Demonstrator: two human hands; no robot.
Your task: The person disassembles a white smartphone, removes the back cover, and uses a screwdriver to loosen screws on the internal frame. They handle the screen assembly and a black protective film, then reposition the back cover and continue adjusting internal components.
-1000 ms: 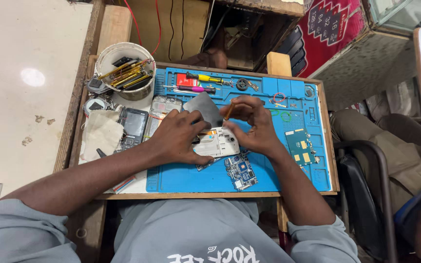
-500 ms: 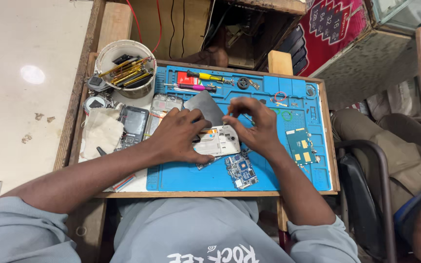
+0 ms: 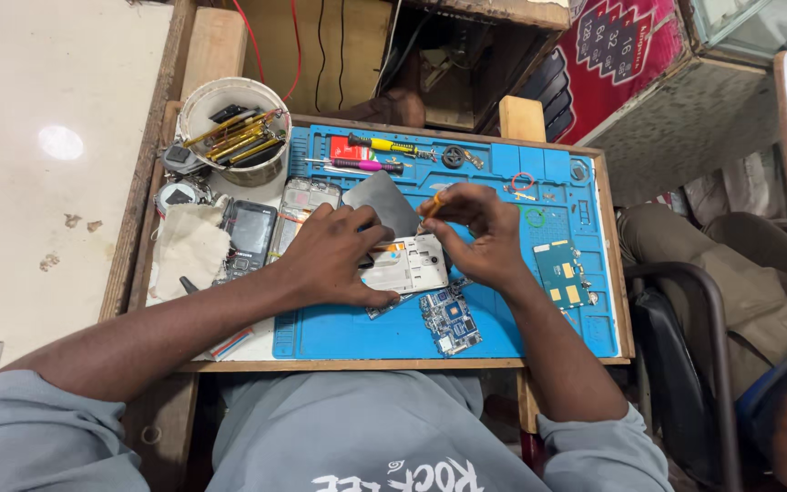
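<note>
- We note a white, flat phone housing (image 3: 409, 264) lying on the blue rubber mat (image 3: 521, 319), between both hands.
- The left hand (image 3: 334, 260) is curled over its left edge, fingers pressing it down.
- The right hand (image 3: 480, 232) is pinched shut on an orange-handled screwdriver (image 3: 433, 204), tip angled toward the housing's top.
- A blue circuit board (image 3: 449, 321) lies just below the housing; a grey flat plate (image 3: 384, 205) lies just above it.
- A white round tub (image 3: 226, 128) holds yellow-handled tools.
</note>
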